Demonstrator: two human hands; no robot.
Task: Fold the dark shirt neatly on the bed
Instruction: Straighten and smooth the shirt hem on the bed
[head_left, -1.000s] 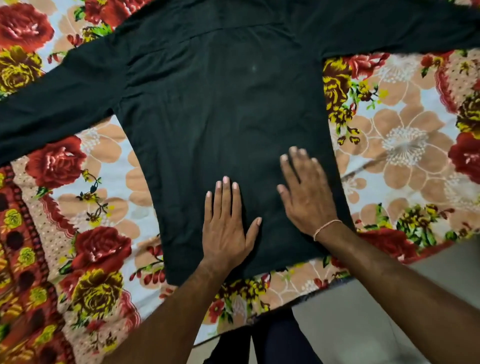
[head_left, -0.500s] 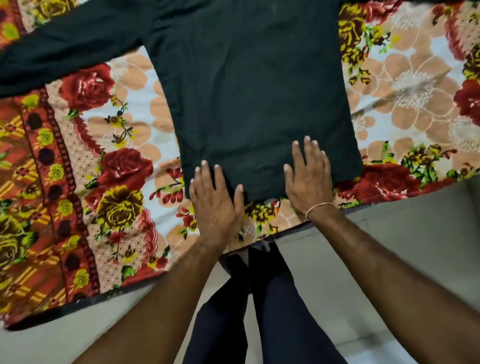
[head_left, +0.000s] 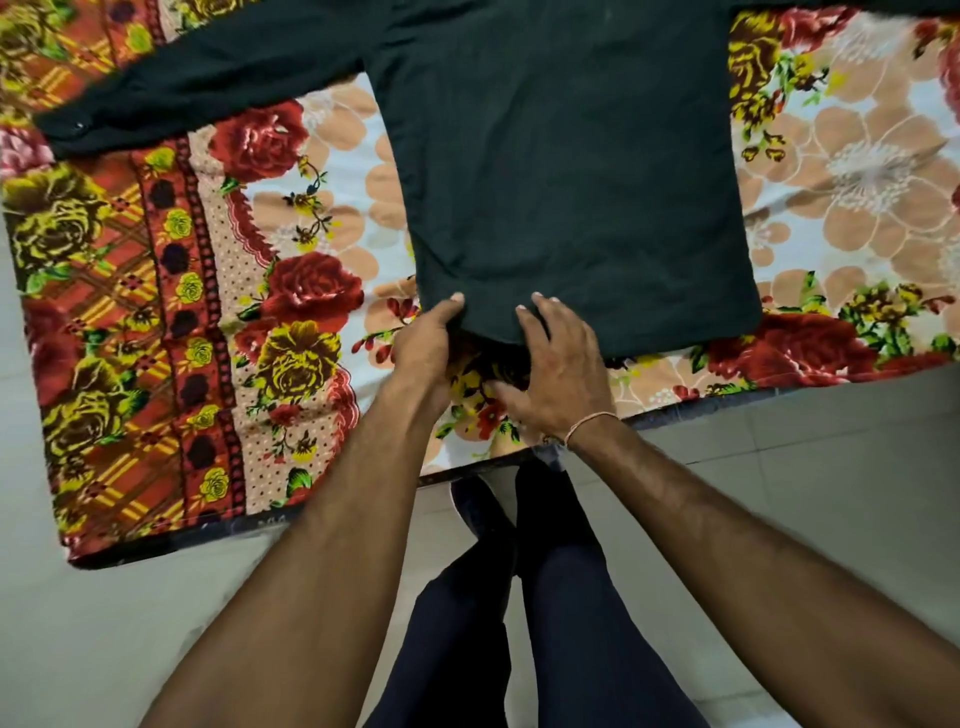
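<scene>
The dark shirt (head_left: 566, 171) lies spread flat, back up, on the floral bed sheet (head_left: 171, 322). Its left sleeve (head_left: 197, 83) stretches out to the left with a buttoned cuff; the right sleeve runs off the top right of the view. At the hem's left corner my left hand (head_left: 423, 340) pinches the cloth, thumb on top, fingers tucked under. A little to the right my right hand (head_left: 558, 364) lies with fingertips on the hem and thumb spread below it. Between the two hands the hem is slightly lifted off the sheet.
The bed's near edge (head_left: 727, 402) runs across the lower middle, with pale floor (head_left: 810, 493) below it. My legs in dark trousers (head_left: 519, 597) stand against that edge. The sheet extends left and right of the shirt.
Both hands have slid from flat on the shirt's lower back down to the hem and shifted left. The left hand has closed on the hem corner. The view has tilted down toward the bed edge.
</scene>
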